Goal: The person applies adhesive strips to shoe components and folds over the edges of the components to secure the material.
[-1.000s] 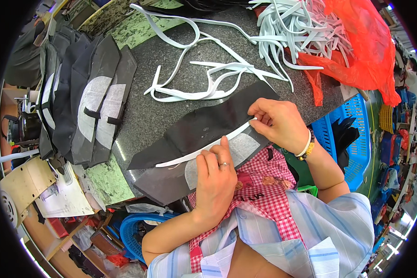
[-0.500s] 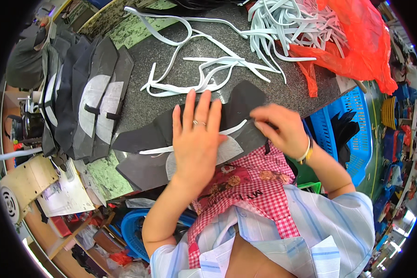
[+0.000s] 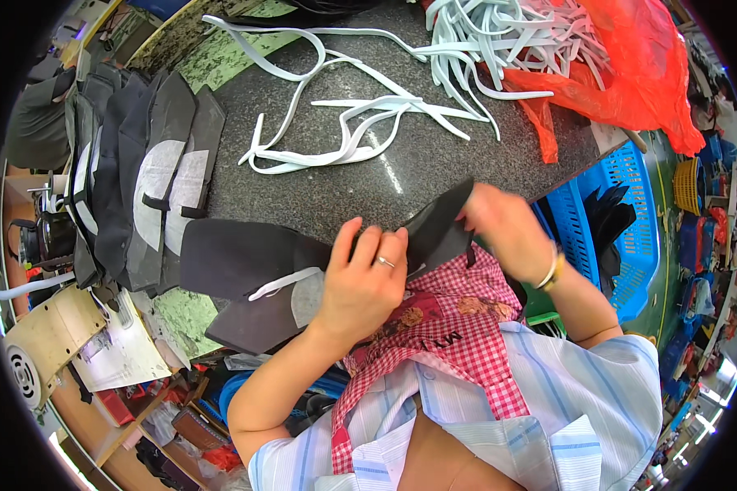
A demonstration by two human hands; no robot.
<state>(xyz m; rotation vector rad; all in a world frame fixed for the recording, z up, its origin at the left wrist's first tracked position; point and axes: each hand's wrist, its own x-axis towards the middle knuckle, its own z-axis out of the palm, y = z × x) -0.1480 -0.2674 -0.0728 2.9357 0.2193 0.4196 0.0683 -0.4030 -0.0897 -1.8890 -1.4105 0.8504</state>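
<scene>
A black fabric piece (image 3: 246,255) with a pale grey rounded patch (image 3: 306,296) lies at the table's near edge, in front of my body. My left hand (image 3: 359,282) presses on its middle, fingers bent and gathered around a fold. A white flat strip (image 3: 285,281) lies across the piece and runs under that hand, where the rest of it is hidden. At the piece's right end, my right hand (image 3: 509,236) pinches a raised, curled flap; its fingers are a little blurred.
Loose white strips (image 3: 336,155) lie across the dark speckled tabletop (image 3: 368,192), beside a heaped bundle (image 3: 508,45) and a red plastic bag (image 3: 639,74). Similar black pieces (image 3: 151,176) are stacked at left. A blue basket (image 3: 643,245) holds black items at right.
My left hand has gone from lying flat to bent fingers and slid nearer me. My right hand has lifted and curled the piece's right end. More of the strip is now covered.
</scene>
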